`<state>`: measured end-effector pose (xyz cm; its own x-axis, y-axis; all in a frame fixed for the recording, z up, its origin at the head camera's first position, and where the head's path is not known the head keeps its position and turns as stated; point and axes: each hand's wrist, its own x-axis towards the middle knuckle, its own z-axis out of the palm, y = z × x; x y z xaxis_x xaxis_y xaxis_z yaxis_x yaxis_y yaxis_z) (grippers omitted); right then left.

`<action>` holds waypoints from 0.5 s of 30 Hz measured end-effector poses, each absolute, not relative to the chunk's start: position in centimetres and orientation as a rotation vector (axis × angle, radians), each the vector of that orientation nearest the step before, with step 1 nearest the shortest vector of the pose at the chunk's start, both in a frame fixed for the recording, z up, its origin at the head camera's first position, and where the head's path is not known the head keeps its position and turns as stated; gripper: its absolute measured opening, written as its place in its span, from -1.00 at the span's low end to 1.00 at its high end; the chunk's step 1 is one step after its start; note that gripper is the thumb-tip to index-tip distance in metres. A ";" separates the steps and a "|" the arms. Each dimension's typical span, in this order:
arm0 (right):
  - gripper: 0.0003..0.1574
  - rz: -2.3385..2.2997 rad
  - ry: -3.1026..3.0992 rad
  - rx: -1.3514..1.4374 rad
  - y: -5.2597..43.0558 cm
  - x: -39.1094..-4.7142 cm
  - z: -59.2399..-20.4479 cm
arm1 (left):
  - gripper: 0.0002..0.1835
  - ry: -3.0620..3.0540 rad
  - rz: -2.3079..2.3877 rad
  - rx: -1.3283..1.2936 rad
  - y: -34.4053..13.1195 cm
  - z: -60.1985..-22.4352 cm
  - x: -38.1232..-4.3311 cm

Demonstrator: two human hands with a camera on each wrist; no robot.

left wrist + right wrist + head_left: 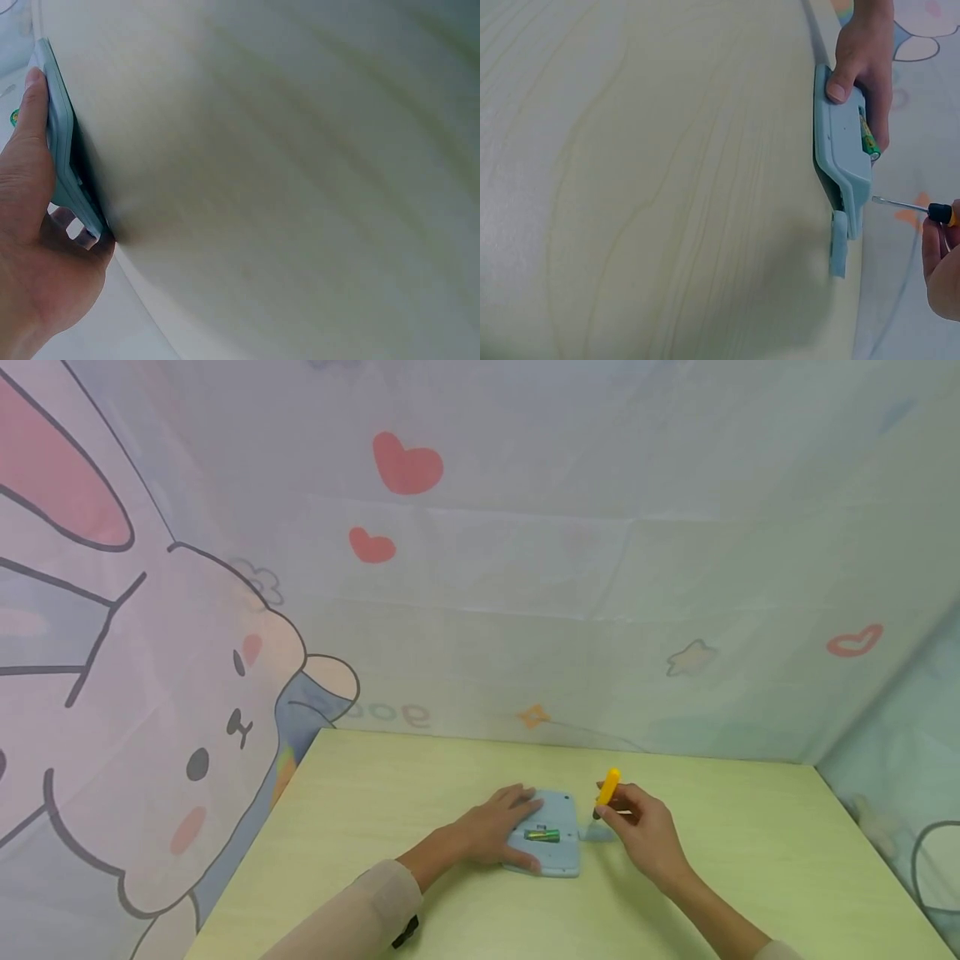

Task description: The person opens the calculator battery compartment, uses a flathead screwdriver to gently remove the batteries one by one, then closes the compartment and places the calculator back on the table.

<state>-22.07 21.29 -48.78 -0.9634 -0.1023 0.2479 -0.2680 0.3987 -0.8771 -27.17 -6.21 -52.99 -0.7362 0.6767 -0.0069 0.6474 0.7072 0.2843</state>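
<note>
A light-blue flat casing (561,860) lies on the table with its back up, showing small screw holes. A green battery (542,836) sits in the slot in its middle. My left hand (495,825) grips the casing from the left, thumb on the near end and fingers at the far end. To the right, my right hand (651,839) pinches a screwdriver (608,787) with a yellow handle. In the right wrist view the metal tip of the screwdriver (904,204) points at the casing (845,139), near its edge. A small light-blue piece (839,251) projects from that edge.
The pale yellow-green table (750,827) ends at a printed cloth backdrop (525,577) with hearts and a large rabbit. A small black object (406,932) shows beside the left sleeve (367,902).
</note>
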 end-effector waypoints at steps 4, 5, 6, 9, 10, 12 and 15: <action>-0.69 1.581 -2.499 0.339 21.5 -22.2 -49.0 | 0.12 2.793 0.400 1.074 -6.2 -53.0 -27.1; -0.69 1.572 -2.499 0.342 21.6 -22.2 -49.0 | 0.12 2.794 0.402 1.071 -6.2 -53.0 -27.1; -0.70 1.565 -2.500 0.339 21.6 -22.2 -49.1 | 0.13 2.794 0.400 1.070 -6.2 -53.0 -27.1; -0.75 1.557 -2.507 0.338 21.8 -22.3 -49.2 | 0.13 2.794 0.399 1.085 -6.3 -53.0 -27.1; -0.76 1.555 -2.509 0.337 21.9 -22.3 -49.2 | 0.13 2.794 0.399 1.092 -6.3 -53.1 -27.2; -0.76 1.555 -2.512 0.328 22.1 -22.3 -49.3 | 0.14 2.796 0.397 1.103 -6.3 -53.2 -27.2; -0.73 1.577 -2.516 0.310 22.2 -22.4 -49.4 | 0.13 2.800 0.398 1.108 -6.3 -53.3 -27.3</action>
<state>-22.38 22.23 -49.42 -0.9665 -0.0922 0.2397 -0.2559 0.4240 -0.8688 -27.31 -6.31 -53.34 -0.7290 0.6845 -0.0005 0.6572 0.7002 0.2789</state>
